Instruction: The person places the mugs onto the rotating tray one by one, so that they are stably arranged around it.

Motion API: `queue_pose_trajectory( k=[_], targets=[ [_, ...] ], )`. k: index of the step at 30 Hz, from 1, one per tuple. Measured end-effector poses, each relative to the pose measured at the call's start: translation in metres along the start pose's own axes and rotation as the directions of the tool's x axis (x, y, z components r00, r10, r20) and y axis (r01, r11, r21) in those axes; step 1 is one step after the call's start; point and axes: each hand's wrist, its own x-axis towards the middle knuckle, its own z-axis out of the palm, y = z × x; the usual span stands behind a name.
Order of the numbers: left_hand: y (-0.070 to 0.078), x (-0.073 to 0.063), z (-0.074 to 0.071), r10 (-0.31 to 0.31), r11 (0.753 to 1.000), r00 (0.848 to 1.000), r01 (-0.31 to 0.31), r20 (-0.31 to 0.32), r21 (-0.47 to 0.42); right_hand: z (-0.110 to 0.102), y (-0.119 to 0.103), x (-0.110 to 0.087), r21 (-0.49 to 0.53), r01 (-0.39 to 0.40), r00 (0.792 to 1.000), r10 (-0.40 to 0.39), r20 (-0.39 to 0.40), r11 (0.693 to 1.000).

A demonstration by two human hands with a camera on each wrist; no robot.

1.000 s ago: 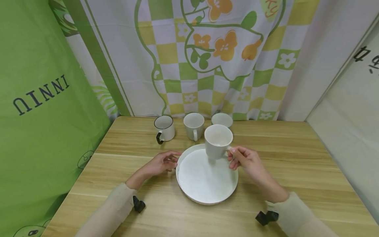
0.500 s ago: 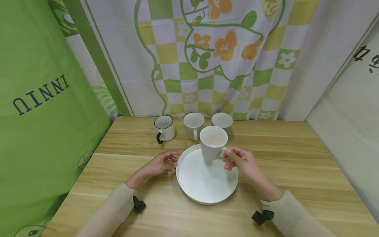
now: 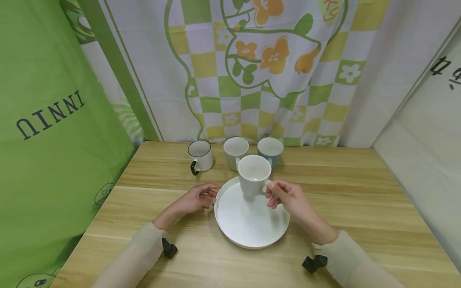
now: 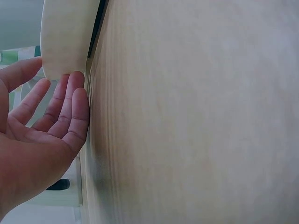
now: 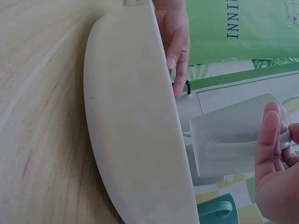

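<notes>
By its handle, my right hand (image 3: 288, 197) pinches a white mug (image 3: 252, 178) and holds it upright over the far part of a round white tray (image 3: 255, 228). In the right wrist view the mug (image 5: 233, 130) hangs apart from the tray's rim (image 5: 135, 112), with fingers curled at its handle. My left hand (image 3: 192, 199) rests at the tray's left edge. Its relaxed fingertips touch the rim in the left wrist view, the thumb apart from the other fingers (image 4: 77, 112).
Behind the tray stand a white mug with black rim and handle (image 3: 203, 160), a pale mug (image 3: 232, 156) and a teal mug with a pale inside (image 3: 275, 158). The wooden table (image 3: 345, 192) ends at a patterned curtain (image 3: 230, 100). Green cloth (image 3: 54, 160) hangs at left.
My right hand has carried the white mug leftward and slightly nearer over the tray, uncovering more of the teal mug behind. The left hand and tray have stayed in place.
</notes>
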Motion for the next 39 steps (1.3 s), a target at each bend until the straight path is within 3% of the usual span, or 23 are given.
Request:
queue_pose_trajectory(
  k=[12, 39],
  targets=[
    [0.003, -0.001, 0.001, -0.006, 1.0, 1.0, 0.006, -0.005, 0.008, 0.01, 0.009, 0.005, 0.021, 0.017, 0.998, -0.019, 0.061, 1.0],
    [0.003, 0.0, 0.001, 0.0, 1.0, 1.0, 0.0, 0.011, -0.003, 0.026, 0.022, 0.016, 0.001, 0.015, 0.993, -0.015, 0.12, 1.0]
  ],
)
